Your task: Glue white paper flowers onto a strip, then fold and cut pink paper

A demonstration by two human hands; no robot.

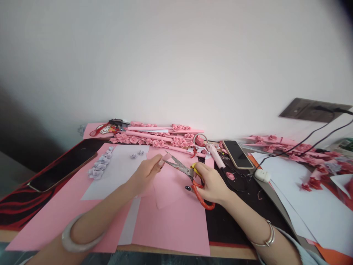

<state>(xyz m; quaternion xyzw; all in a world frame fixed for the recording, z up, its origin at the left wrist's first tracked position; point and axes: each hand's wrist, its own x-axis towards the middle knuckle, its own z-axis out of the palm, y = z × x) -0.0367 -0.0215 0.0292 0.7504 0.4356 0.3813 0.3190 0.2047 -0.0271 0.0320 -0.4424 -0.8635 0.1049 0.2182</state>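
Note:
My left hand [147,171] pinches a small folded piece of pink paper [166,158] between thumb and fingers. In my right hand [213,182] is a pair of scissors [180,167] with red and yellow handles. Their blades stand apart and point at the pink piece; whether they touch it I cannot tell. Beneath both hands lie large sheets of pink paper [171,228], with a smaller pink square [169,191] on top. To the left, a white sheet [110,187] carries a row of pale lilac paper flowers [100,163] and a few loose ones [134,156].
Pink paper flower stems [157,138] are piled along the wall. One phone [64,165] lies at left, another [237,154] at right near a pink-and-white stick-shaped device [216,156]. A white earbud case [262,175], white sheets [309,206] and cables below a socket [303,109] are farther right.

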